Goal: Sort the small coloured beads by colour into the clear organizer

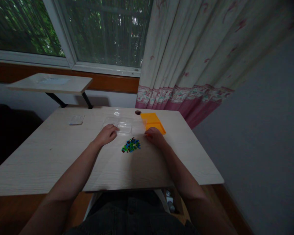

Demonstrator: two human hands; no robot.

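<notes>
A clear plastic box (124,128) with compartments lies on the desk. My left hand (107,134) rests at its left side, fingers curled and closed on its edge. A loose pile of small coloured pieces (131,145), mostly green and blue, sits nearer to me, between my hands. To the right of the pile, my right hand (155,137) is closed, thumb and fingers together; what is in them, if anything, is too small to see. Just behind that hand lies an orange tray (152,118), its near part partly covered by the hand.
A small flat clear packet (76,120) lies on the left of the desk (63,163). A raised shelf (73,85) on black legs stands at the back left. Near the back edge is a round cable hole (138,112). A curtain (176,65) hangs behind.
</notes>
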